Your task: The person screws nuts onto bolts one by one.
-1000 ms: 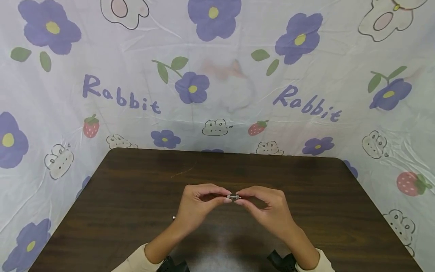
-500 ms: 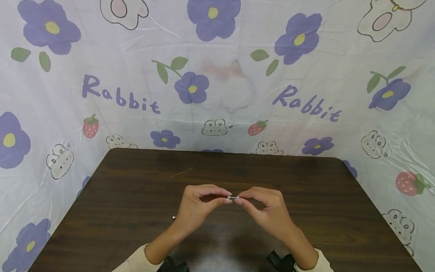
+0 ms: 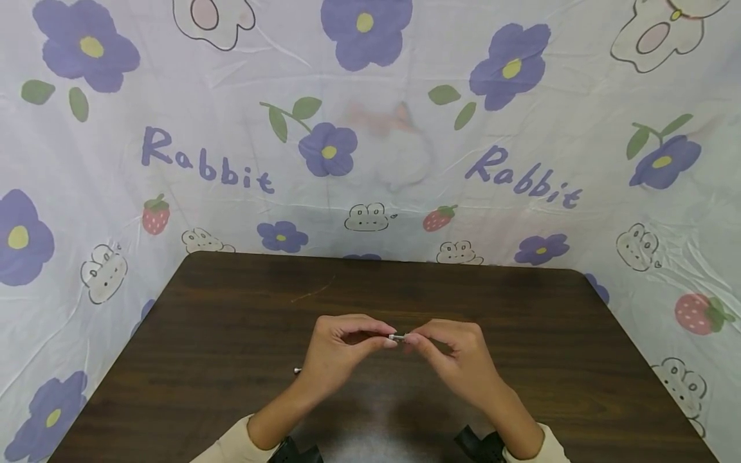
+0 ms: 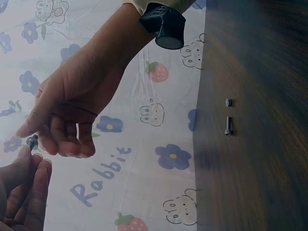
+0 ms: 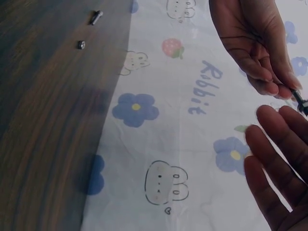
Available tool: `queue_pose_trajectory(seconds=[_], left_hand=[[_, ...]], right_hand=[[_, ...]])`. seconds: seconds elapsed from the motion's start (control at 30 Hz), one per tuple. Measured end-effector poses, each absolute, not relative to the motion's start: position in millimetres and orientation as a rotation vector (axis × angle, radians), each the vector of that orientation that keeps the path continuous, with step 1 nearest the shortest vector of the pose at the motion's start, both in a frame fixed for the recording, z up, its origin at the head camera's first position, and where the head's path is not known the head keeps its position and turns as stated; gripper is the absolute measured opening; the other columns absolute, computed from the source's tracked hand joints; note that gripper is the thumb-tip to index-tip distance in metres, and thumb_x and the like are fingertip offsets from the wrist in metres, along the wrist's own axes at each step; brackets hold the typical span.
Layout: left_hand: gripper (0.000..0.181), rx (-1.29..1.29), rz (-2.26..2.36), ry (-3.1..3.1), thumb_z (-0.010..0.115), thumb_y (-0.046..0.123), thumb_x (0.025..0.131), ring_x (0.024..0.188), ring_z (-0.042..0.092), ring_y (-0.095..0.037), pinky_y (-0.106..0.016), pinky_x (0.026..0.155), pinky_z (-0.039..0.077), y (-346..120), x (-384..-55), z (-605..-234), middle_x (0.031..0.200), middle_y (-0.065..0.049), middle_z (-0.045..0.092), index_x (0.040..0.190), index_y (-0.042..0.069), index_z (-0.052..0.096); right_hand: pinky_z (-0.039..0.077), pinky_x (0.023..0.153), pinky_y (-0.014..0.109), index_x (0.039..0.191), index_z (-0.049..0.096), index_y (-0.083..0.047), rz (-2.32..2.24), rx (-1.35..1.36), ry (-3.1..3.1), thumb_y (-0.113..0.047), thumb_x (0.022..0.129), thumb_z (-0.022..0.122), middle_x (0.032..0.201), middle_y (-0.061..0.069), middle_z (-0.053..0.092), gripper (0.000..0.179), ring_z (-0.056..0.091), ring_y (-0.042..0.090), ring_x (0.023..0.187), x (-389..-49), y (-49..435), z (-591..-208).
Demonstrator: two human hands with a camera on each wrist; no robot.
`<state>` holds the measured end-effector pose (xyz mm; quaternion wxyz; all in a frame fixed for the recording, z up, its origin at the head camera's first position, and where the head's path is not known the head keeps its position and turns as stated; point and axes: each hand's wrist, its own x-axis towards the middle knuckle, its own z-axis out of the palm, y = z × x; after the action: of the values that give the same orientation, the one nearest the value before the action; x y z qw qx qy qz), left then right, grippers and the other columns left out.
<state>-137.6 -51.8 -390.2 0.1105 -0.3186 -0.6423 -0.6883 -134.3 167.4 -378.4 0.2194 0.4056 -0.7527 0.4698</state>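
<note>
Above the middle of the table, my left hand (image 3: 341,350) pinches one end of a small metal bolt (image 3: 397,337) between thumb and forefinger. The bolt lies roughly level between the hands. My right hand (image 3: 457,354) has its thumb and forefinger at the other end, around a nut that its fingertips mostly cover in the head view. In the left wrist view the dark nut (image 4: 32,141) shows between the two hands. The other fingers of the right hand (image 5: 279,154) are spread in the right wrist view, where part of the bolt (image 5: 297,96) sticks out of the left fingertips.
A second bolt (image 4: 228,126) and a loose nut (image 4: 228,102) lie apart on the dark wooden table (image 3: 231,308). A small metal end (image 3: 297,371) peeks out beside my left wrist in the head view. A printed cloth (image 3: 370,83) hangs around the table's far edge and sides.
My right thumb and forefinger have shifted around the nut end of the bolt and now cover more of it. The left hand has barely moved.
</note>
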Motion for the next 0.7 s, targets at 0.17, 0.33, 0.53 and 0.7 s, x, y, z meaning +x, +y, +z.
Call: queue_pose_trajectory(seconds=[0.17, 0.33, 0.53, 0.7], left_hand=[[0.010, -0.916, -2.011, -1.906, 0.081, 0.001, 0.084, 0.078, 0.074, -0.018, -0.037, 0.067, 0.062, -52.2, -138.0, -389.3, 0.089, -0.008, 0.077, 0.094, -0.001, 0.079], [0.009, -0.911, -1.979, -1.922, 0.081, 0.003, 0.085, 0.078, 0.073, -0.017, -0.035, 0.066, 0.062, -52.0, -139.3, -389.9, 0.089, -0.007, 0.077, 0.094, 0.002, 0.079], [0.009, -0.902, -1.990, -1.926, 0.081, 0.003, 0.085, 0.078, 0.073, -0.017, -0.036, 0.066, 0.062, -52.2, -139.5, -391.6, 0.089, -0.007, 0.077, 0.094, 0.003, 0.079], [0.010, -0.911, -2.008, -1.913, 0.081, 0.002, 0.085, 0.079, 0.074, -0.018, -0.037, 0.067, 0.062, -52.2, -139.0, -392.5, 0.090, -0.009, 0.077, 0.095, 0.002, 0.079]], right_hand=[[0.059, 0.076, 0.022, 0.103, 0.077, -0.008, 1.275, 1.082, -2.114, 0.001, 0.084, 0.080, 0.093, 0.005, 0.077, 0.021, 0.075, 0.015, 0.082, -134.6, 170.5, -378.1], [0.058, 0.083, 0.023, 0.110, 0.075, -0.006, 1.281, 1.119, -2.029, -0.002, 0.074, 0.089, 0.099, 0.008, 0.077, 0.039, 0.075, 0.020, 0.089, -136.1, 170.4, -376.2], [0.058, 0.081, 0.023, 0.107, 0.076, -0.004, 1.267, 1.154, -1.963, 0.000, 0.073, 0.089, 0.098, 0.008, 0.077, 0.036, 0.075, 0.020, 0.088, -137.2, 170.2, -375.7], [0.059, 0.079, 0.024, 0.104, 0.077, -0.005, 1.239, 1.173, -1.947, 0.009, 0.071, 0.087, 0.096, 0.007, 0.077, 0.038, 0.075, 0.021, 0.084, -138.0, 170.1, -376.3]])
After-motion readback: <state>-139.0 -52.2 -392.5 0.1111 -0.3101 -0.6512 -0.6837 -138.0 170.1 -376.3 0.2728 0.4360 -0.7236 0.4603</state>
